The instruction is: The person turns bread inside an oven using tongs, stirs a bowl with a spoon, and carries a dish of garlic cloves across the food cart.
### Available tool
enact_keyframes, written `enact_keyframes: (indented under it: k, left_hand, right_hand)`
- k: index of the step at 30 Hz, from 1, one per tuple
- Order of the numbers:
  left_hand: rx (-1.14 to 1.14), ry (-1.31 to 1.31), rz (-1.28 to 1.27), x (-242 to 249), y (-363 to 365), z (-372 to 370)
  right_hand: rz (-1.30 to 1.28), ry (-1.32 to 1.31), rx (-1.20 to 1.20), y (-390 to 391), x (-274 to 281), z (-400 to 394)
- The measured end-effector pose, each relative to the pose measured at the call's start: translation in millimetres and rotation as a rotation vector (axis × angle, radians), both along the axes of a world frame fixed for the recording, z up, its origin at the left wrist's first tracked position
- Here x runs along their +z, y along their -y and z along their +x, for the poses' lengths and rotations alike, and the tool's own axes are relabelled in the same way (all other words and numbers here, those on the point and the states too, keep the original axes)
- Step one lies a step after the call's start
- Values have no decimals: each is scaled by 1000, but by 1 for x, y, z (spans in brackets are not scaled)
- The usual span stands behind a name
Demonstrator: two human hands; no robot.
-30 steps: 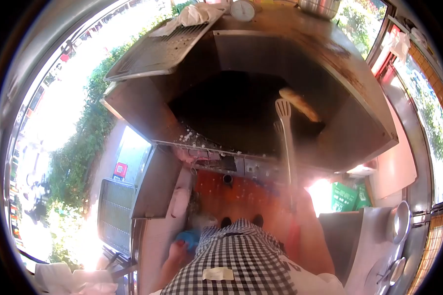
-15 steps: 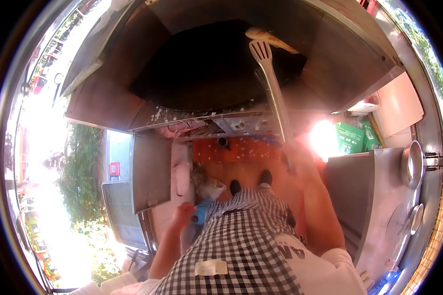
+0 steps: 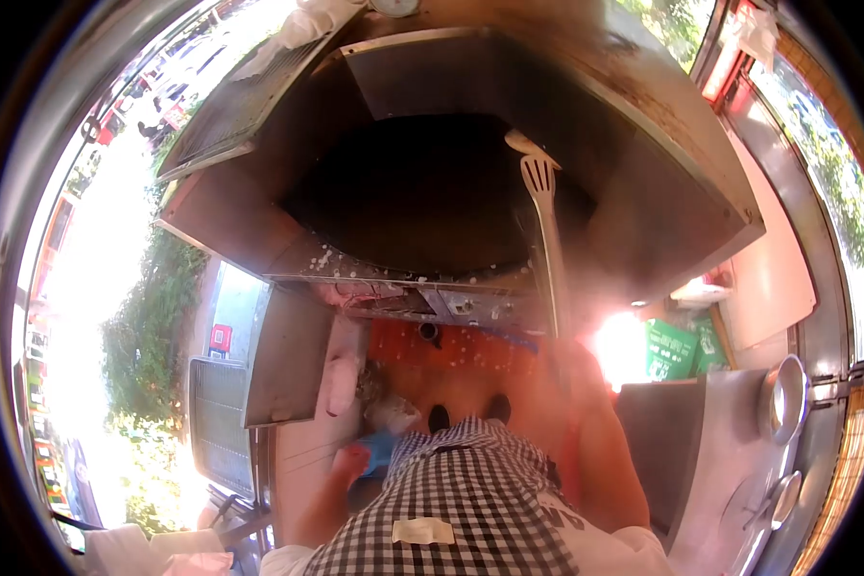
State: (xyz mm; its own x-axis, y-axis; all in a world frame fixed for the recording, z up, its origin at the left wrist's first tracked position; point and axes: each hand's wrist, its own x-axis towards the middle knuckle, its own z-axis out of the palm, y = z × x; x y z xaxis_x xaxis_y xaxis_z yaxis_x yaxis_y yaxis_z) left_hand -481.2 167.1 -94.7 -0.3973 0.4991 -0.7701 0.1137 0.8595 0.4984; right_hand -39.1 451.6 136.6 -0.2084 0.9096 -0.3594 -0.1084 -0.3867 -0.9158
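My right hand [image 3: 566,370], washed out by glare, is closed around the handle end of long metal tongs [image 3: 551,245]. Their slotted head reaches over the dark, round cooking pan [image 3: 403,192]. Right at the slotted tip is a long, pale-brown piece of food [image 3: 530,149], which looks like dough or bread. A second, darker arm of the tongs shows faintly behind the first. Low on the left, my left hand [image 3: 351,463] has its fingers curled in, beside a blue object [image 3: 381,451]. What it holds, if anything, is hidden.
Metal guards [image 3: 677,206] wall in the pan. White specks dot its front ledge [image 3: 331,261]. To the right stand a steel counter [image 3: 658,461], a metal bowl [image 3: 784,401] and green boxes [image 3: 670,350]. A wire rack [image 3: 223,422] is at left; a clear bag [image 3: 391,415] lies on the floor.
The view has tilted up, so the pan and tongs sit lower in it. The food piece shows smaller and stays at the tongs' tip. My left hand stays low beside the blue object.
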Motion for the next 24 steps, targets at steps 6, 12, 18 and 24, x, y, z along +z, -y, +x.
enact_keyframes:
  k: [6, 12, 18, 24]
  left_hand:
    - [112, 16, -15, 12, 1, 37]
    - [219, 28, 35, 15, -3, 65]
    - [246, 194, 16, -17, 17, 60]
    - [120, 165, -26, -36, 7, 33]
  right_hand:
    - [-198, -161, -57, -10, 45, -1]
    - [-153, -293, 30, -20, 43, 5]
    - [-107, -204, 19, -22, 45, 0]
    - [-150, -225, 29, -10, 63, -7]
